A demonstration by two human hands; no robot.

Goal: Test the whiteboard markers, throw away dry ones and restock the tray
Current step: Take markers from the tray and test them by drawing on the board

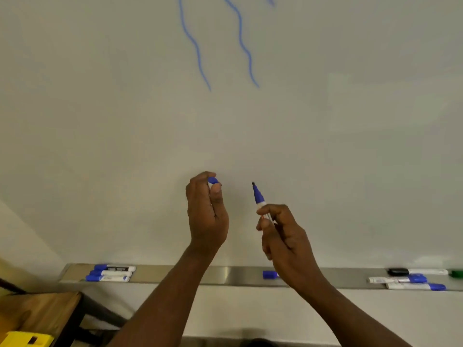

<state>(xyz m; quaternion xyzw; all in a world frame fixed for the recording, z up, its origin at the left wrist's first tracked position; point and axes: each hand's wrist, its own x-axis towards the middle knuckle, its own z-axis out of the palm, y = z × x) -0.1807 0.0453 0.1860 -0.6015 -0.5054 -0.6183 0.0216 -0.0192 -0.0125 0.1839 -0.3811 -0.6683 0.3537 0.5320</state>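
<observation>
My right hand (283, 234) grips an uncapped blue whiteboard marker (258, 197), its dark tip pointing up, close to the whiteboard (350, 121). My left hand (206, 211) is closed around the marker's blue cap (213, 180), whose end shows between thumb and fingers. Two wavy blue lines (195, 46) run down the board above. Along the board's lower edge runs a metal tray (225, 274). Three blue-capped markers (110, 272) lie at its left end. One blue marker (270, 274) lies mid-tray, partly behind my right wrist.
At the tray's right end lie a black-capped marker (416, 271), two blue-capped markers (406, 283) and a green one (456, 273) at the frame edge. A wooden table (37, 311) with a yellow object (25, 339) stands at the lower left.
</observation>
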